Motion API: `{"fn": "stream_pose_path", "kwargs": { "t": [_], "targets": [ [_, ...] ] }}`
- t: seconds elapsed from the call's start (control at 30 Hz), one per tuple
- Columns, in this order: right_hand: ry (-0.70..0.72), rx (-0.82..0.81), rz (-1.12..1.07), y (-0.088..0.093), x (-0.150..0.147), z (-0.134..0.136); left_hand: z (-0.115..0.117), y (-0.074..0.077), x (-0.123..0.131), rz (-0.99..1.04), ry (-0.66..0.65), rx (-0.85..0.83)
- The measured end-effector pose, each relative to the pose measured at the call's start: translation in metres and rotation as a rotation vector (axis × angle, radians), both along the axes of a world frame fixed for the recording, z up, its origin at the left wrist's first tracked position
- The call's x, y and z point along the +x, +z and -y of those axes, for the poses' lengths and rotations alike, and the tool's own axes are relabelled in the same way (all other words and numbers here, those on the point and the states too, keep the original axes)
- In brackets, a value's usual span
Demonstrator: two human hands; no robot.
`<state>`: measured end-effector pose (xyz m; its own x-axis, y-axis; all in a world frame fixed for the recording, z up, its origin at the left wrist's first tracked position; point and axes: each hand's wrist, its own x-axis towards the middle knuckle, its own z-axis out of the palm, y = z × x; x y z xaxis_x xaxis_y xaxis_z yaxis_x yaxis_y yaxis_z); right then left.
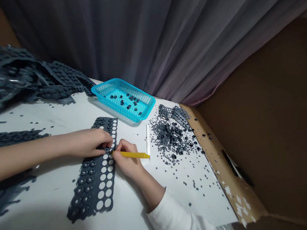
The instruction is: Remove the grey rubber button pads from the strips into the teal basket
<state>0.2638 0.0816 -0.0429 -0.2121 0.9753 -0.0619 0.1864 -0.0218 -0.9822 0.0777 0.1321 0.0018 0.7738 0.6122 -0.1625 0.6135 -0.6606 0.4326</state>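
A dark grey rubber strip [95,185] full of round holes and small ring parts lies lengthwise on the white table [53,195]. My left hand [90,142] rests on its upper half, fingers curled and pressing the strip down. My right hand [127,159] is closed on a thin yellow tool [133,155]. The tool's tip meets the strip beside my left fingertips.
A blue plastic basket [143,116] with several small dark rings stands behind the strip. A heap of loose dark rings and scraps [171,138] lies to the right. More rubber strips [30,80] pile up at the left. A brown cardboard wall [269,133] borders the right side.
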Motion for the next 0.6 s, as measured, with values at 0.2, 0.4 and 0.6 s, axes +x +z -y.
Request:
{"fn": "stream_pose_path", "kwargs": {
  "t": [0.2,0.4,0.6],
  "targets": [
    [0.003,-0.036,-0.005,-0.001,0.001,-0.001,0.005,-0.025,0.003,-0.036,-0.12,0.268],
    [-0.009,-0.027,0.003,-0.003,0.001,0.0,0.015,-0.048,-0.004,0.13,-0.288,0.584],
    [-0.019,-0.032,0.013,-0.004,0.0,0.001,0.006,-0.05,-0.012,0.2,-0.144,0.326]
  ]
}}
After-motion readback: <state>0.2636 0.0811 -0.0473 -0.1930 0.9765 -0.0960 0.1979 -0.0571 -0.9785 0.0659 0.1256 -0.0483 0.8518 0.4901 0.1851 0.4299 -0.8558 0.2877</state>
